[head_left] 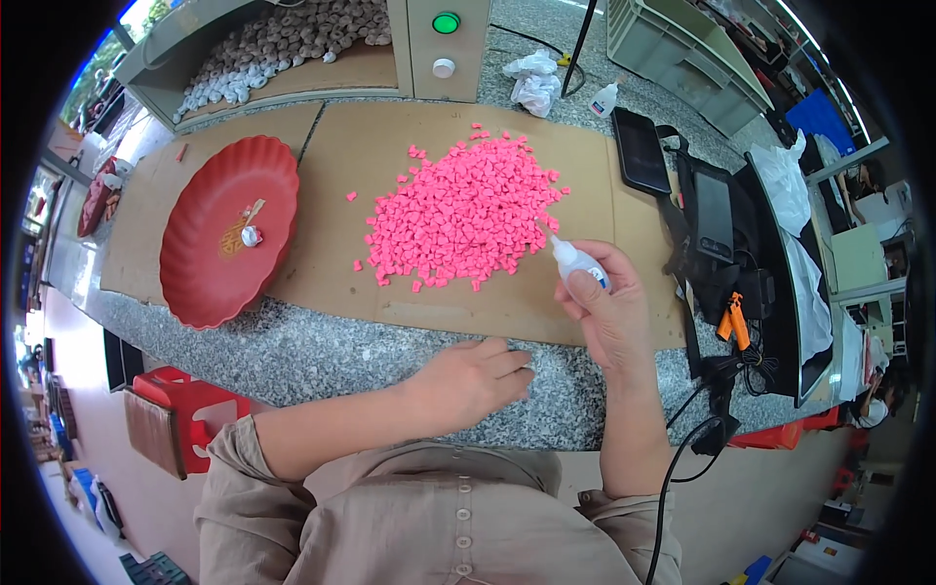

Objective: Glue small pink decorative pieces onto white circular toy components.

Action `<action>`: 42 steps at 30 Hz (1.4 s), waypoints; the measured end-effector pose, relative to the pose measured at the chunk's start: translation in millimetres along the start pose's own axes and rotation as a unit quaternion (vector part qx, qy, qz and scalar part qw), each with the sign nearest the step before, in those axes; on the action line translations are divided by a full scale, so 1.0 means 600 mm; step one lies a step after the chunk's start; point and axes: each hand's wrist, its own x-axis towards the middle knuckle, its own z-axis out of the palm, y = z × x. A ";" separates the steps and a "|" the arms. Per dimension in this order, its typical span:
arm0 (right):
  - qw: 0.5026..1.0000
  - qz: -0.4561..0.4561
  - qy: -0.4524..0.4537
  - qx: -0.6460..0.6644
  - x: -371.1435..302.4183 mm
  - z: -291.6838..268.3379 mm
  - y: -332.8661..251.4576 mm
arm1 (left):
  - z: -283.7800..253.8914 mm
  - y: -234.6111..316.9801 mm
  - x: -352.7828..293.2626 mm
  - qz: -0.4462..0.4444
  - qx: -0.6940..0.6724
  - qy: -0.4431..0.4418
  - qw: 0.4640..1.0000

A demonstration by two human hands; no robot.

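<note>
My right hand (pixel 609 312) grips a small white squeeze bottle (pixel 575 259) with its thin nozzle pointing up-left at the edge of a heap of small pink pieces (pixel 466 210). The heap lies on a brown cardboard sheet (pixel 585 166) over the speckled stone counter (pixel 331 356). My left hand (pixel 473 375) rests palm down on the counter near its front edge, fingers loosely together, holding nothing.
A red scalloped plate (pixel 210 253) with one small wrapped item lies at the left. Behind it an open bin holds pale pieces (pixel 283 44). A panel with a green button (pixel 446 22), crumpled tissue (pixel 533 81), a second small bottle (pixel 604 97), a dark phone (pixel 640 151) and black devices with cables (pixel 721 253) sit on the right.
</note>
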 end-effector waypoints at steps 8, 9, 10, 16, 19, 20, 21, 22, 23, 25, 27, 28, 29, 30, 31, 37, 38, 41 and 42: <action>0.993 -0.103 0.051 0.036 -0.013 -0.015 -0.003 | -0.079 -0.043 0.024 -0.448 -0.599 -0.053 0.661; 0.992 -0.101 0.060 0.048 -0.013 -0.009 -0.003 | -0.082 -0.052 0.022 -0.449 -0.596 -0.049 0.664; 0.991 -0.098 0.070 0.059 -0.013 -0.003 -0.004 | -0.081 -0.062 0.021 -0.423 -0.698 0.002 0.578; 0.994 -0.094 0.038 0.037 -0.018 -0.003 0.004 | -0.056 -0.078 -0.002 -0.301 -0.862 0.014 0.407; 0.984 -0.168 0.044 -0.043 -0.021 0.003 0.005 | -0.042 -0.084 -0.005 -0.269 -0.853 0.063 0.444; 0.987 -0.159 0.029 -0.014 -0.025 0.012 -0.001 | -0.038 -0.085 -0.006 -0.268 -0.855 0.063 0.440; 0.988 -0.150 0.014 0.017 -0.029 0.021 -0.003 | -0.036 -0.087 -0.008 -0.281 -0.861 0.075 0.416; 0.983 -0.178 0.020 -0.038 -0.030 0.027 0.001 | -0.035 -0.088 -0.009 -0.295 -0.867 0.087 0.393; 0.984 -0.175 0.020 -0.039 -0.032 0.030 0.006 | -0.037 -0.088 -0.008 -0.295 -0.868 0.087 0.390; 0.936 -0.246 0.035 -0.248 -0.036 0.031 0.015 | -0.044 -0.085 -0.001 -0.305 -0.838 0.084 0.445; 0.929 -0.250 0.026 -0.272 -0.038 0.025 0.020 | -0.045 -0.090 -0.001 -0.305 -0.837 0.086 0.446; 0.920 -0.257 0.018 -0.295 -0.038 0.022 0.021 | -0.045 -0.091 -0.001 -0.304 -0.836 0.086 0.449; 0.920 -0.256 0.017 -0.296 -0.037 0.021 0.023 | -0.042 -0.090 -0.002 -0.304 -0.836 0.087 0.448; 0.920 -0.260 0.014 -0.292 -0.036 0.022 0.025 | -0.038 -0.091 -0.004 -0.294 -0.839 0.090 0.450; 0.920 -0.264 0.011 -0.289 -0.035 0.021 0.026 | -0.036 -0.091 -0.006 -0.285 -0.841 0.093 0.451; 0.929 -0.255 0.020 -0.269 -0.038 0.028 0.030 | -0.034 -0.088 -0.004 -0.288 -0.831 0.095 0.467; 0.929 -0.255 0.020 -0.269 -0.038 0.028 0.030 | -0.034 -0.088 -0.004 -0.288 -0.831 0.095 0.467; 0.926 -0.253 0.013 -0.280 -0.036 0.027 0.032 | -0.034 -0.088 -0.005 -0.290 -0.828 0.093 0.471; 0.925 -0.254 0.016 -0.281 -0.037 0.028 0.031 | -0.034 -0.088 -0.004 -0.287 -0.829 0.092 0.470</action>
